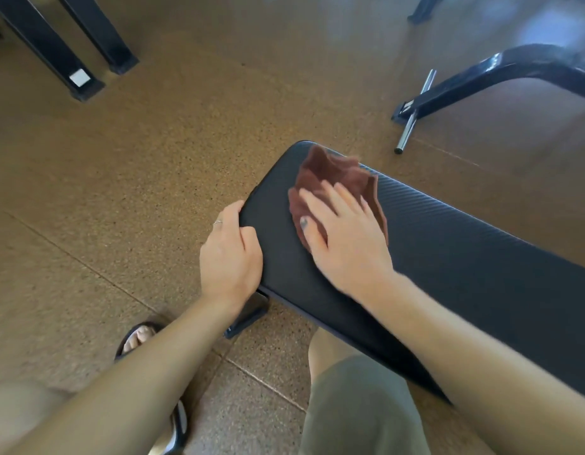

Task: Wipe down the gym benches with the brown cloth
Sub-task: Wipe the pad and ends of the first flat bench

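Right hand (345, 238) presses flat, fingers straight, on the cloth (340, 178) atop the bench (465, 257); left hand (230, 254), at its 9 o'clock, grips the bench end.

Speckled brown rubber floor (127, 178) with seams; black frame legs (74, 57) upper left, a black equipment base (501, 77) with chrome bar (414, 113) upper right.

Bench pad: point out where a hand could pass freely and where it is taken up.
Free: the bench pad right of the brown cloth. Crowded: the pad's near end, with the right hand flat on the cloth and the left hand gripping its edge.
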`<state>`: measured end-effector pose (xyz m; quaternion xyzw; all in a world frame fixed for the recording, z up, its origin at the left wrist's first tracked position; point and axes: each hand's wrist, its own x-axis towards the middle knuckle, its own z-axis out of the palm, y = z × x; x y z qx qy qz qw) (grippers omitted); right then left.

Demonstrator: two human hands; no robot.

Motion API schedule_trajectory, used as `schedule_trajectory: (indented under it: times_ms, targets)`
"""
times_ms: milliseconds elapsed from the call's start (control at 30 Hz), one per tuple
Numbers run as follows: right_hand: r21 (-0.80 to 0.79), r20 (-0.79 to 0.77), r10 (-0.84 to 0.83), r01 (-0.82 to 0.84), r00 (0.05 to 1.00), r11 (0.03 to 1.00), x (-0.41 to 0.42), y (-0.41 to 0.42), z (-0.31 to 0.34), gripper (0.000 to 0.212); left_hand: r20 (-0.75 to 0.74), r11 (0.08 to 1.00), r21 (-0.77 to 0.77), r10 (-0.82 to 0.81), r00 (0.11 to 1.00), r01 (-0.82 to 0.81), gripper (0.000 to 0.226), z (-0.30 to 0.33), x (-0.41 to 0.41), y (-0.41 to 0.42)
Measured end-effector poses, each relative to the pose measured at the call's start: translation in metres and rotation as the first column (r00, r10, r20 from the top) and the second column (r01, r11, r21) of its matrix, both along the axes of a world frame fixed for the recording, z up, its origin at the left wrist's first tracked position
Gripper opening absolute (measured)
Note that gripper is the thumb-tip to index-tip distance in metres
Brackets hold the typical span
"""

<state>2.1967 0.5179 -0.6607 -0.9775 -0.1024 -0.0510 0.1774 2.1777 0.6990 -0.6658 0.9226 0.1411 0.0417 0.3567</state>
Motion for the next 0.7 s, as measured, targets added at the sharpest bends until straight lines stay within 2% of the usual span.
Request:
schedule_trajectory:
  times_ms: [100, 233, 300, 433, 567, 700]
  targets:
    - [-0.031, -0.023, 0.052, -0.052, 0.998, 0.998, -0.017, 0.004, 0.002, 0.055, 0.013, 1.0, 0.006, 0.005, 1.0, -0.005, 0.051, 0.0, 0.001, -0.001]
    - [-0.018, 0.007, 0.195, -0.195, 0.981, 0.981, 0.04, 0.04, 0.008, 0.046, 0.037, 1.0, -0.019, 0.017, 0.999, -0.016, 0.057, 0.0, 0.003, -0.002]
    - [-0.046, -0.027, 0.198, -0.199, 0.98, 0.979, 0.077, 0.062, 0.011, 0.044, 0.049, 1.0, -0.022, 0.015, 0.999, -0.014, 0.058, -0.001, 0.004, -0.001]
    - [-0.104, -0.069, 0.073, -0.08, 0.995, 0.991, 0.126, 0.065, 0.017, 0.043, 0.047, 0.999, -0.052, 0.014, 0.999, -0.012, 0.058, -0.003, 0.005, 0.0]
    - [-0.047, -0.156, 0.0, -0.008, 0.988, 0.999, 0.136, 0.04, 0.026, 0.042, 0.039, 0.998, -0.061, 0.02, 0.999, -0.018, 0.061, -0.001, 0.006, -0.001]
    - [0.0, -0.303, -0.238, 0.25, 0.923, 0.968, 0.123, -0.019, 0.036, 0.045, 0.036, 0.999, -0.049, 0.025, 0.999, -0.023, 0.061, 0.0, 0.005, -0.002]
